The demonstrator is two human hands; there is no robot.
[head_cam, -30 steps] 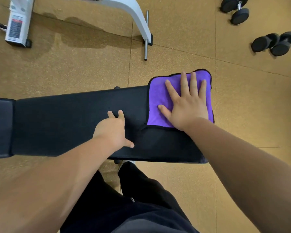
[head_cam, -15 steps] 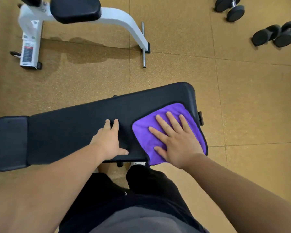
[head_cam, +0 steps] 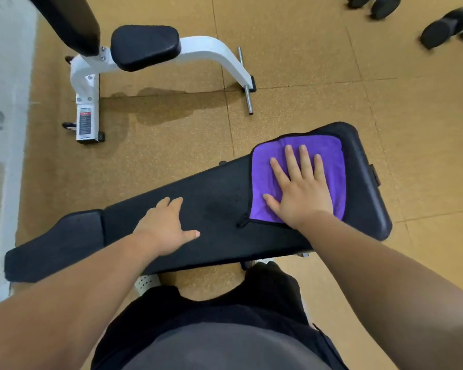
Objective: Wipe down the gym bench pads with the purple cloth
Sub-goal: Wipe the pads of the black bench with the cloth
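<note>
Right hand flat on purple cloth, right end of bench pad
Right hand (head_cam: 301, 186) fingers spread, palm pressing purple cloth (head_cam: 329, 166) onto the black bench pad (head_cam: 219, 209), centre-right of frame. Left hand (head_cam: 166, 227) open, flat on bare pad mid-frame. White-framed bench (head_cam: 206, 49) upper left, dumbbells (head_cam: 439, 30) upper right on the floor
</note>
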